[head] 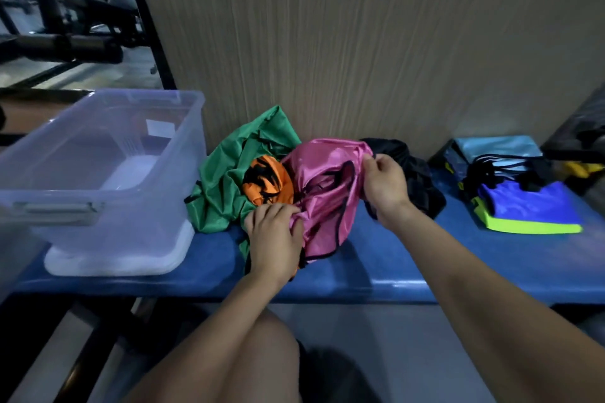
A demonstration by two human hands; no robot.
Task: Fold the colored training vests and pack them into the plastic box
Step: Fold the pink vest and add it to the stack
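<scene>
Left hand (275,232) grips the near lower edge of the pink vest (327,193), fingers curled into the bunched fabric. Right hand (384,183) pinches the same vest's upper right edge, thumb and fingers closed on the cloth, raised a bit above the table (393,271). Pink vest is crumpled between both hands, black trim showing along its edges, its lower end hanging to the blue table surface. Just left of it, touching, an orange vest (266,180) with black markings sits bunched on top of a green vest (226,180), which is spread loose and leans up against the wood-grain wall panel (360,42). Behind the right hand lies a black vest (415,173), crumpled against the wall. Clear plastic box (98,167) stands on the table's left end, just beside the green vest, lid off, open side up, no vests seen inside; a latch handle shows on its near wall. Well apart on the table's right end is a folded stack (530,206): blue piece on top of a neon yellow-green one, light blue fabric and black straps behind it. The person's knee (255,353) shows below the table edge. Dark gym equipment (65,26) upper left, blurred.
</scene>
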